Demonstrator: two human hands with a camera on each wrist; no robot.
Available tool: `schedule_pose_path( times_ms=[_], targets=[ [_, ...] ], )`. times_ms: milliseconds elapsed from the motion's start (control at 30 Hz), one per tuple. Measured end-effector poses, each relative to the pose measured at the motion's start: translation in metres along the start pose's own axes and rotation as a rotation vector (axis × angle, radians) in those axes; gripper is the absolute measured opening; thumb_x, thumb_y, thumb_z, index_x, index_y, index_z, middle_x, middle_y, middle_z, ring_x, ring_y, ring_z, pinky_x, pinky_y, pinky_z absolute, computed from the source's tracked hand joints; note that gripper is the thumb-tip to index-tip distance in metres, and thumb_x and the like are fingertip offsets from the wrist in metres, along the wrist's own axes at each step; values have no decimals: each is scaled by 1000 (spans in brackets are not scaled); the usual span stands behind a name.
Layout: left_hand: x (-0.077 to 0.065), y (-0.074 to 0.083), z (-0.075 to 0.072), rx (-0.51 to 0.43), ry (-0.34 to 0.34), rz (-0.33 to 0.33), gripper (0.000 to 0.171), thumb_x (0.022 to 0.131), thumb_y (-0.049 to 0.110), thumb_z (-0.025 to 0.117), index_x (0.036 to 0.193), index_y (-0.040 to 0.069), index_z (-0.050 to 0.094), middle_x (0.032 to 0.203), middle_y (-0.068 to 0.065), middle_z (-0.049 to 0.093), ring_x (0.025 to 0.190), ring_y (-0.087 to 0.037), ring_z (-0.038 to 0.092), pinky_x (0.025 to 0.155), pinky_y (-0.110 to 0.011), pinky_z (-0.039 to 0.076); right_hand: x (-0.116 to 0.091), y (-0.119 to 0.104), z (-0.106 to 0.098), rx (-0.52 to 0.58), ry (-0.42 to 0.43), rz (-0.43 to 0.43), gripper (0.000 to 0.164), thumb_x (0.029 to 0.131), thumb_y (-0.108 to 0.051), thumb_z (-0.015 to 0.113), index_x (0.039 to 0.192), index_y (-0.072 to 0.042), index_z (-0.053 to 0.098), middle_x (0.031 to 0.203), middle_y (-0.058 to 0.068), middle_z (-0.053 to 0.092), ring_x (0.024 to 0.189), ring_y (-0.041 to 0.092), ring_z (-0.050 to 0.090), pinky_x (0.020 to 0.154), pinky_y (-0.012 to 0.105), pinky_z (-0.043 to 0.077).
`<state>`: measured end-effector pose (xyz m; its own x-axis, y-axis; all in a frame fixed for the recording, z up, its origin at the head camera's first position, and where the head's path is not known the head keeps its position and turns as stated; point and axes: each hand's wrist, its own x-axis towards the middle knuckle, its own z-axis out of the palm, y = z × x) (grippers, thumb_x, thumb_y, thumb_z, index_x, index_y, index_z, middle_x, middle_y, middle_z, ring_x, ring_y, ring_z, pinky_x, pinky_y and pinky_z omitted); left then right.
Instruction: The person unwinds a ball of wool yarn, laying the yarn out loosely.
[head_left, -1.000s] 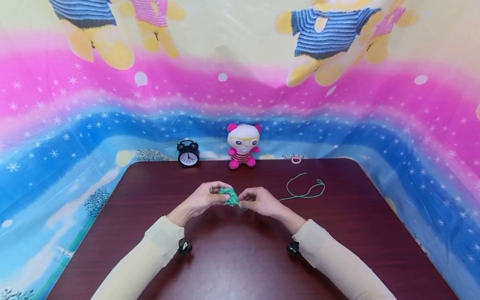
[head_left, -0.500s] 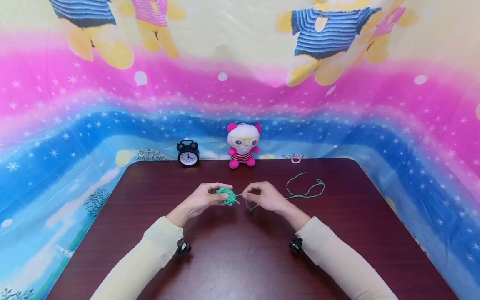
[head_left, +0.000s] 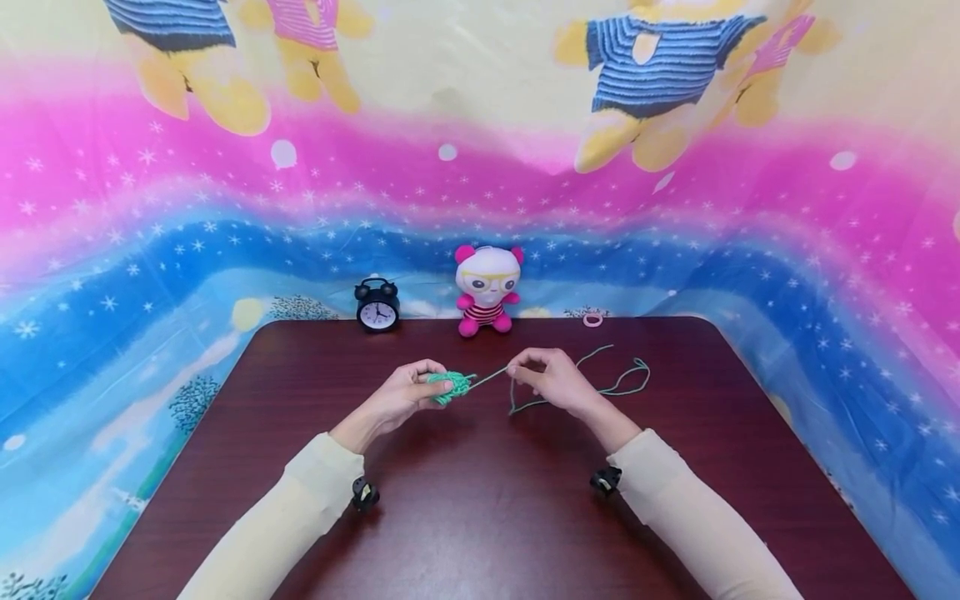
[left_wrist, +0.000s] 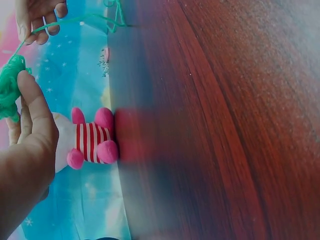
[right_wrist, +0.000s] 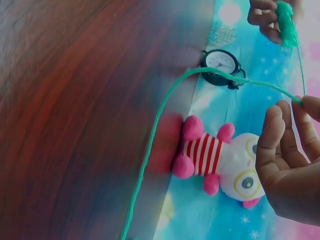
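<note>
A small bundle of green yarn (head_left: 452, 387) is pinched between the thumb and fingers of my left hand (head_left: 401, 397). To its right, my right hand (head_left: 553, 379) pinches the yarn strand (head_left: 489, 378) between thumb and fingertips. That strand runs straight from bundle to fingertips. Beyond my right fingers the slack yarn (right_wrist: 155, 122) hangs in a curve in the right wrist view. Its loose tail (head_left: 637, 379) lies looped on the table behind the right hand. In the left wrist view the bundle (left_wrist: 10, 85) sits against my left thumb, partly cut off by the frame edge.
At the back of the dark wooden table (head_left: 465, 517) stand a black alarm clock (head_left: 377, 307) and a pink-and-white plush panda (head_left: 487, 290). A small pink ring (head_left: 592, 320) lies by the rear edge. Printed cloth (head_left: 480, 200) hangs behind and around the table.
My right hand has moved right and slightly up, away from the left, drawing the strand out longer. The bundle has turned and shifted slightly left in my left hand.
</note>
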<state>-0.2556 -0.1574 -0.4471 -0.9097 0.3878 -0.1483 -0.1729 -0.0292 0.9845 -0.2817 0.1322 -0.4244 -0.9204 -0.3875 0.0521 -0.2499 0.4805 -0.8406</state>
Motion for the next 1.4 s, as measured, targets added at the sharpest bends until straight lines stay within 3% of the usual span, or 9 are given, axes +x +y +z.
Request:
schedule_pose_path(
  times_ms=[100,200,500,700,867,1033,1167,1400],
  targets=[
    [-1,-1,-2,10,-10,7,40,95,15,68,130,0,54,101,1,72,89,-14,68,81,-28,58,-1,3,-6,24,20,9,16,96,-32,66,102,-19,74,97,19,70,75,22,62,76,53,57],
    [-1,-3,-3,36,-33,22,49,96,15,67,140,0,52,107,2,70,93,-15,67,78,-26,57,-1,5,-13,52,49,17,17,96,-32,66,102,-18,74,99,21,70,78,20,63,75,51,58],
    [-4,-2,-3,46,12,44,44,99,21,64,134,-4,57,102,3,70,90,-14,66,80,-30,58,-1,13,-28,55,123,35,20,96,-33,66,103,-16,73,97,16,72,88,23,65,72,44,58],
    [-4,0,-3,-12,47,75,45,100,19,62,138,-4,54,110,0,67,98,-13,68,96,-45,57,-3,22,-34,66,143,44,24,96,-33,66,105,-12,73,96,13,72,95,37,64,67,34,57],
    [-6,1,-5,-31,103,89,44,100,20,61,137,-4,53,110,-2,66,98,-14,68,96,-44,57,-6,26,-41,49,163,59,25,96,-33,66,106,-12,73,98,13,72,85,21,64,67,34,57],
    [-5,1,-9,-34,137,89,43,101,22,61,134,-4,50,107,2,69,92,-10,68,89,-38,60,-9,28,-51,58,195,68,26,97,-32,66,108,-10,72,101,15,72,75,13,62,67,36,58],
    [-6,1,-11,-36,137,93,45,100,21,62,137,0,49,106,5,70,92,-10,69,85,-32,60,-10,29,-61,61,225,76,30,97,-33,65,111,-6,71,102,17,70,75,10,62,64,27,56],
    [-6,-1,-14,-8,82,84,45,96,21,67,135,0,57,108,3,69,93,-11,68,83,-29,60,-13,30,-80,49,290,104,36,97,-38,64,114,-7,70,108,18,69,85,9,63,69,28,57]
  ],
)
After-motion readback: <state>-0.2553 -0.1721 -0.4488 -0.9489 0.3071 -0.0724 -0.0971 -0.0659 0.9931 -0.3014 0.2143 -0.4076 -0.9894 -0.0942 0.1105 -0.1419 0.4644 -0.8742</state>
